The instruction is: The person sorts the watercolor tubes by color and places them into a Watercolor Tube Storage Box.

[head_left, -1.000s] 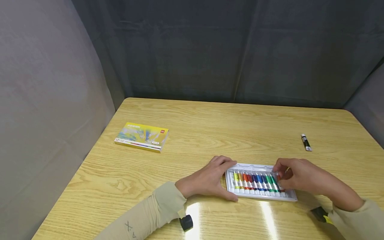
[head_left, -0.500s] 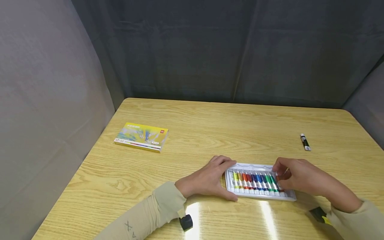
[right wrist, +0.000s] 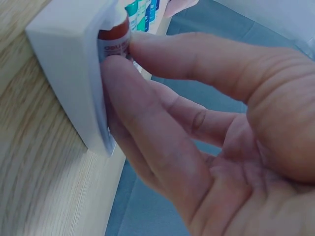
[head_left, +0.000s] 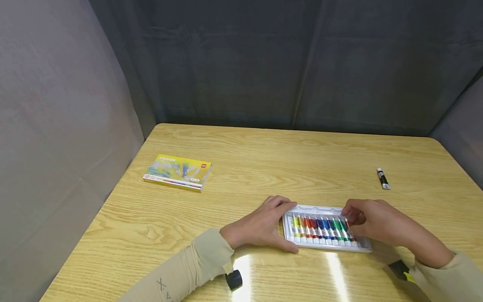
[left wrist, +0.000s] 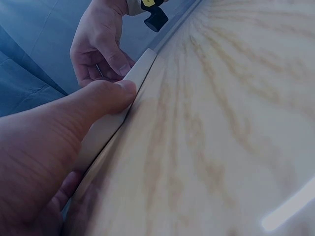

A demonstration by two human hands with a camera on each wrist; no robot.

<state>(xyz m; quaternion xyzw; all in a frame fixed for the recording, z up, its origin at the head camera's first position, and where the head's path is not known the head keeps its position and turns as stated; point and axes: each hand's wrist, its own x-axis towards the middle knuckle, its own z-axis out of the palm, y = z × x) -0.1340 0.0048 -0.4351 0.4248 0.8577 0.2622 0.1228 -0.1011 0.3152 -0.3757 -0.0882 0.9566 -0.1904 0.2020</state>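
Note:
A white plastic tray (head_left: 328,248) lies on the table in the head view, with a row of colored paint tubes (head_left: 320,230) in it, from yellow at the left through red, blue and green. My left hand (head_left: 264,226) holds its left end, thumb on the near edge and fingers at the far corner. At the right end my right hand (head_left: 371,220) pinches a reddish-brown paint tube (right wrist: 115,42) between thumb and fingers; the tube sits inside the tray beside its end wall. My fingers hide part of that tube.
A black paint tube with a white cap (head_left: 383,178) lies alone toward the right side of the table. To the left lies a flat yellow paint box (head_left: 178,171). Dark cloth (head_left: 234,67) hangs behind the table's far edge.
Hardly anything differs. Both hands stay at the tray, and the right fingers shift only slightly at the reddish-brown paint tube.

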